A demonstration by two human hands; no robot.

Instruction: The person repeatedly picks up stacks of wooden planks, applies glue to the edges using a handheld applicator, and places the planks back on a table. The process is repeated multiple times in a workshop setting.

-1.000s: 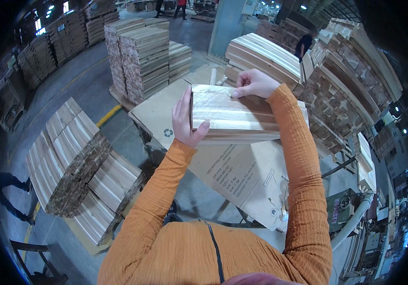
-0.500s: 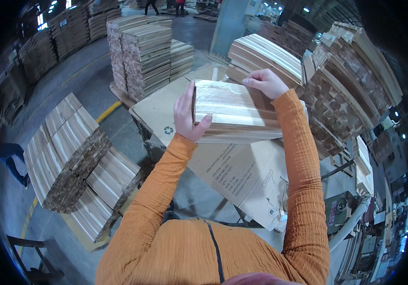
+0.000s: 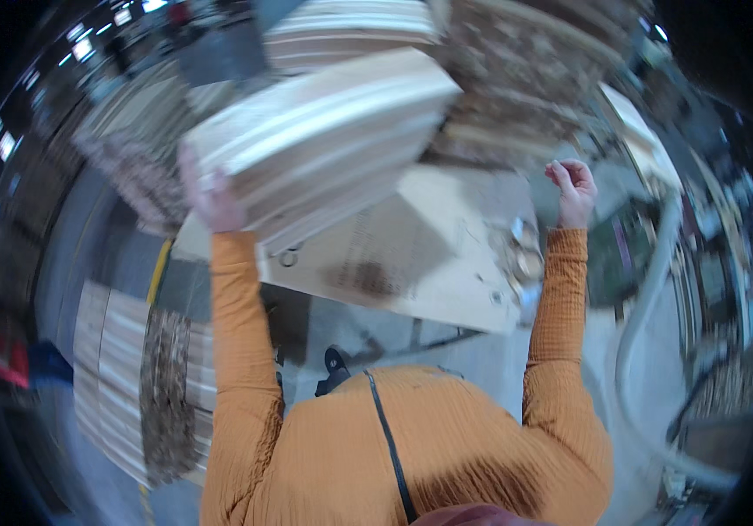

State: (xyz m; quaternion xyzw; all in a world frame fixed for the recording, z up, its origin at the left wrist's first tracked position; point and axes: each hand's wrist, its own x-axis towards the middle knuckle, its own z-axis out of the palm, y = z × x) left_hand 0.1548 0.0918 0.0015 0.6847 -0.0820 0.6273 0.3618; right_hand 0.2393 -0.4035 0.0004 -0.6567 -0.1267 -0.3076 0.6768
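Observation:
My left hand (image 3: 212,197) grips the left end of a striped wooden board (image 3: 332,145). The board is tilted over the cardboard-covered table, its far right corner raised, and it casts a shadow on the cardboard (image 3: 429,263). Motion blurs the board and the left fingers. Well apart from the board, my right hand (image 3: 574,182) is above the table's right edge. Its fingers are curled together; whether something small is between them is hidden. Below it, several small round things (image 3: 527,254) rest at the cardboard's right edge.
Stacks of wooden boards stand beyond the table (image 3: 350,31), at its far right (image 3: 516,96), at far left (image 3: 131,145) and low on the left (image 3: 118,377). A pale hose (image 3: 635,342) runs down the right side. Someone in red (image 3: 4,358) is at the far left.
My left hand has tilted the board and swung it leftward. My right hand has left the board and moved right, its fingers now curled. The view has turned to the right.

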